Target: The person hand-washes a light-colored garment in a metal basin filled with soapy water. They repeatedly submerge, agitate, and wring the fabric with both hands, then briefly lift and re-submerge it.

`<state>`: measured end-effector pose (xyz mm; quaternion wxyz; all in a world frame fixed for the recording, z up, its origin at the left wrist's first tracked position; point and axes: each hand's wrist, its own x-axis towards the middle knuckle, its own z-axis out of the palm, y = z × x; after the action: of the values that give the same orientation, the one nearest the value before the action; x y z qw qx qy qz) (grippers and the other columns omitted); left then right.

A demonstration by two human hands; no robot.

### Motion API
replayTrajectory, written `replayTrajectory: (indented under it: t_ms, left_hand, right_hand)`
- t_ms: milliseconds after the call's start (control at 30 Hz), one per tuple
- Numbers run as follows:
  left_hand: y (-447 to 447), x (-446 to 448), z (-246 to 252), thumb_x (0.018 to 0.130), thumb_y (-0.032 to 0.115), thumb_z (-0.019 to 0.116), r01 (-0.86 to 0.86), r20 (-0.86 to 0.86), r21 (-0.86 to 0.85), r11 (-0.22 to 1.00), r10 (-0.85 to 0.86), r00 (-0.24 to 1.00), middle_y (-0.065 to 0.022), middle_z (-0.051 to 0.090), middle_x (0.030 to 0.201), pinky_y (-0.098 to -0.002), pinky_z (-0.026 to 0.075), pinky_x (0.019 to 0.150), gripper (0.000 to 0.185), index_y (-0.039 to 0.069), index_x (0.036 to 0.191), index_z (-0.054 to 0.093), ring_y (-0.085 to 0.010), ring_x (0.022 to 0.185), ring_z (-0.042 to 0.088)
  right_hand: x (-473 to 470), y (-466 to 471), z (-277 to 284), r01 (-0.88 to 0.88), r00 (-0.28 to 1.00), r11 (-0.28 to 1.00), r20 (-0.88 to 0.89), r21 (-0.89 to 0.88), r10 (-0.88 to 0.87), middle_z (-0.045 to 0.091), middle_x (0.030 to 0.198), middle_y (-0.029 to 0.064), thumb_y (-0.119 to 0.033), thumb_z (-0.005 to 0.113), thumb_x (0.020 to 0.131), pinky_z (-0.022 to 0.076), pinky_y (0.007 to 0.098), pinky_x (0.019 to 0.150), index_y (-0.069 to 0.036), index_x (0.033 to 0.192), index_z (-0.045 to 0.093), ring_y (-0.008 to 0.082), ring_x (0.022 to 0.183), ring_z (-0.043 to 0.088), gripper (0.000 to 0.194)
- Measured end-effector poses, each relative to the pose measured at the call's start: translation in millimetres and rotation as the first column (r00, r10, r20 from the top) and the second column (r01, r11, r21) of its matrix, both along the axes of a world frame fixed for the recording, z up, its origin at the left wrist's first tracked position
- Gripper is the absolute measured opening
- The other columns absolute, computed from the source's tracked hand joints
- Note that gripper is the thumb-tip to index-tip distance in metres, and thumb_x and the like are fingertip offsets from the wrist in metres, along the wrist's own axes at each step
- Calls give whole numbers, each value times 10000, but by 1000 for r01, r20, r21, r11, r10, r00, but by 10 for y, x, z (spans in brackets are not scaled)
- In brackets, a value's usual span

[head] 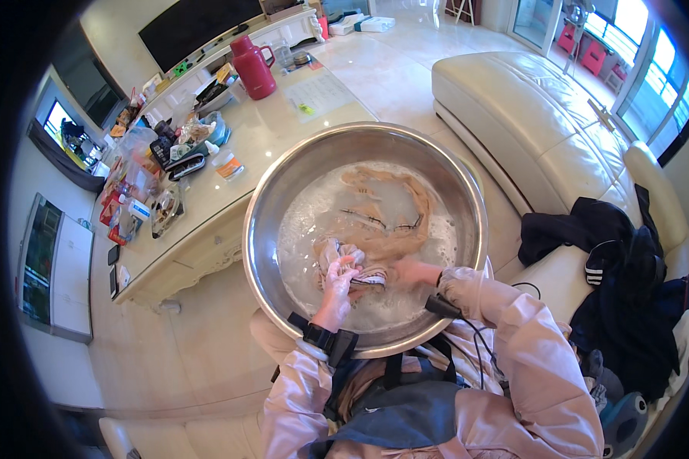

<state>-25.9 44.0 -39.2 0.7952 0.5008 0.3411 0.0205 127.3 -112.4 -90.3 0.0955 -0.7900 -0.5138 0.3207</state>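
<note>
A wide stainless steel basin (264,189) in front of me holds cloudy, sudsy water. A tan garment (379,238) with dark trim lies soaked in it, curving up the right side. My left hand (337,287) grips a bunched part of the cloth, including a striped edge (372,277), near the basin's front. To the right of that, my right hand (410,274) is low at the water beside the cloth. It is blurred, and its fingers cannot be made out clearly.
A glass-topped table (264,143) at the left carries a red thermos jug (254,67), a bottle (225,162) and cluttered packages. Right of the basin stands a cream leather sofa (511,126) with dark clothes (620,281) on it. A cable (482,350) hangs by my right sleeve.
</note>
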Motion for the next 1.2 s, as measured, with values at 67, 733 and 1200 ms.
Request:
replayTrajectory:
  t_ms: [67,733,1200]
  left_hand:
    - [-1,-20,14,842,59,527,-18,45,-74,997,22,999,-47,570,1068,-444,528,747,300,192,1111,516,-188,989,562]
    - [-290,454,15,953,450,444,-120,193,-339,933,194,962,31,464,552,-251,254,280,307,173,855,531,-94,341,370]
    - [-90,570,-214,955,420,466,-170,197,-358,918,253,947,-44,594,1069,-323,501,791,349,126,1132,529,-164,951,594]
  right_hand:
    - [182,-63,203,310,908,950,-307,40,-284,659,887,164,-265,662,712,488,381,757,-11,1012,640,252,818,628,393]
    - [-207,674,676,747,609,325,-399,581,-686,587,779,176,-280,625,804,467,403,646,-39,833,542,354,740,597,257]
    - [245,691,426,809,588,400,-577,431,-566,659,800,152,-353,636,787,485,405,670,-74,905,609,352,727,625,305]
